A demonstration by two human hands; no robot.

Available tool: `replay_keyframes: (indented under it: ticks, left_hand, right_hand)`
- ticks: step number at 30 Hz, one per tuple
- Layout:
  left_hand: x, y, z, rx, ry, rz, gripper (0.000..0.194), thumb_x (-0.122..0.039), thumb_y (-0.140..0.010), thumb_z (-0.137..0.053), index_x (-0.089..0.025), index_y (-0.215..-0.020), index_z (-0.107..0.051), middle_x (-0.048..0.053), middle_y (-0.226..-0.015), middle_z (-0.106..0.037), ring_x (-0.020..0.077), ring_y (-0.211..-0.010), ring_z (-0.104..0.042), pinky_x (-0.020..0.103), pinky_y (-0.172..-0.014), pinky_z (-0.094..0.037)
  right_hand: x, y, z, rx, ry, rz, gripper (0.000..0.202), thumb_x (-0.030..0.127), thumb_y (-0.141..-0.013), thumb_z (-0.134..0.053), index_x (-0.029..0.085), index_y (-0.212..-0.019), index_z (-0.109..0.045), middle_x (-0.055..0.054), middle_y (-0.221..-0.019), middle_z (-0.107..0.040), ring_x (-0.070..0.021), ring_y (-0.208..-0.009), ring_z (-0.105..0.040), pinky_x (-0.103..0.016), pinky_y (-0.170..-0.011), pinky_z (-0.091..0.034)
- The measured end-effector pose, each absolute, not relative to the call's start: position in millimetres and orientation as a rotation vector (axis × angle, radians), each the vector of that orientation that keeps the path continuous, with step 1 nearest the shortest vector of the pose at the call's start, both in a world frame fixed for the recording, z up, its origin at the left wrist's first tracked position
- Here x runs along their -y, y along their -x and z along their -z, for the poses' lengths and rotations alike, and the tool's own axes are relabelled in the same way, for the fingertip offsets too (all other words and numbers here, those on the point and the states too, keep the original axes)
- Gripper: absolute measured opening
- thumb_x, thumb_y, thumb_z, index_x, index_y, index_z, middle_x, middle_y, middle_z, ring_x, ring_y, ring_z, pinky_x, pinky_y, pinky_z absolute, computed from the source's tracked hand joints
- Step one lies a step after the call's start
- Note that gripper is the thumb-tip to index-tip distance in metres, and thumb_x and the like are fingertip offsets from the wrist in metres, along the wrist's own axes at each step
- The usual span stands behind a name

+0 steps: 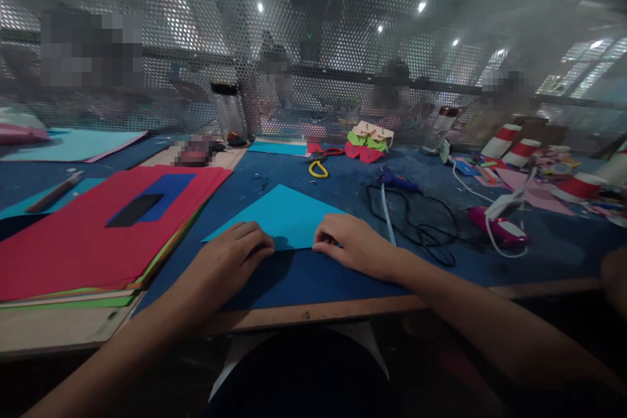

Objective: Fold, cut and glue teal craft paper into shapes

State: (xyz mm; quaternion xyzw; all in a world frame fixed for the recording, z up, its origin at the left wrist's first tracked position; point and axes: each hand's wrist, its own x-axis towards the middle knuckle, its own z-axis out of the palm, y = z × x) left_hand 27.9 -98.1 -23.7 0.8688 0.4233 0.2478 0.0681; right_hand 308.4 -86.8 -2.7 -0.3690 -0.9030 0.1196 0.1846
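Blue paper (289, 215), seemingly folded triangular, crease perhaps unfinished; left hand (239, 249) and right hand (349, 239) half-curled at near edge, grip indeterminate.

Sky-blue paper (289, 217) between the left grip (240, 245) and right grip (347, 238), dark-blue table (304, 284) under both; leftward, a red sheet (112, 249) over lime-green paper (93, 302); beyond, yellow and red scissor handles (318, 175); right of the right grip, red-and-white banded cups (522, 153).
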Motion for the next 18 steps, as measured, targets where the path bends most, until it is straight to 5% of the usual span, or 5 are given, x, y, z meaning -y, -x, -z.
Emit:
replay_keyframes:
  ticks: [18]
  left_hand:
    - [89.7, -16.9, 23.3, -1.53, -2.465, -0.676, 0.039, -0.059, -0.096, -0.057, -0.023, -0.084, -0.065, 0.003, -0.085, -0.068, 0.0234, -0.08, -0.062, 0.033, -0.071, -0.041]
  right_hand:
    - [89.1, -304.9, -4.5, 2.474, 1.249, -0.382, 0.022, 0.034, -0.099, -0.065, 0.016, -0.086, -0.065, -0.003, -0.086, -0.065, -0.0143, -0.076, -0.055, -0.028, -0.067, -0.033]
